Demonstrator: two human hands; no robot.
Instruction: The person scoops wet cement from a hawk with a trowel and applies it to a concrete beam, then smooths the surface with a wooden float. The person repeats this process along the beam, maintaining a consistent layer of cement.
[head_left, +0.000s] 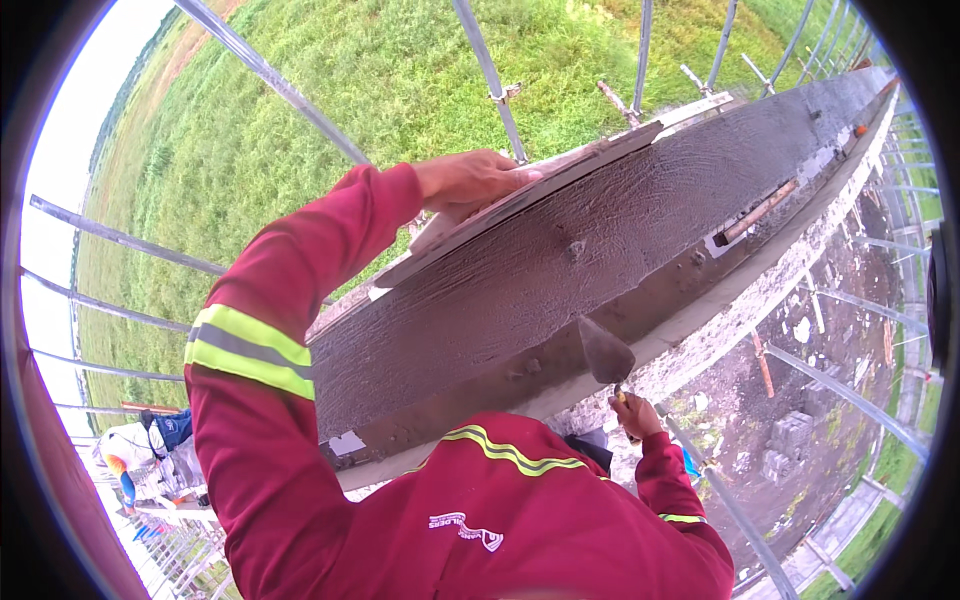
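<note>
I have the right hand [637,415] closed around the handle of a small pointed trowel [606,352] with a grey, roughly triangular metal blade. The blade shows over the near edge of the long, curving grey concrete ledge in front of me, its tip aimed up and left; from this angle I cannot tell whether it touches the surface.

My left hand [475,182] reaches across to the far side, its fingers laid on a long, narrow, mortar-smeared board [530,195] that runs along the far edge. I cannot tell whether the fingers close underneath it.

Between the two hands I see a broad layer of wet, dark grey mortar [520,270], ridged with curved streaks. Along its near side lies a smoother, browner strip, with a short rust-brown rod [757,212] on it farther right and a small white patch [347,443] at the lower left.

Closer in, I see maroon sleeves [260,270] with yellow-green and silver bands.

Farther out, grey metal scaffold poles [270,80] stand around the ledge. Green grass [300,150] spreads beyond the far edge, and on the right, well below, I see dark, littered ground [740,430] with a pile of grey blocks [790,440].
</note>
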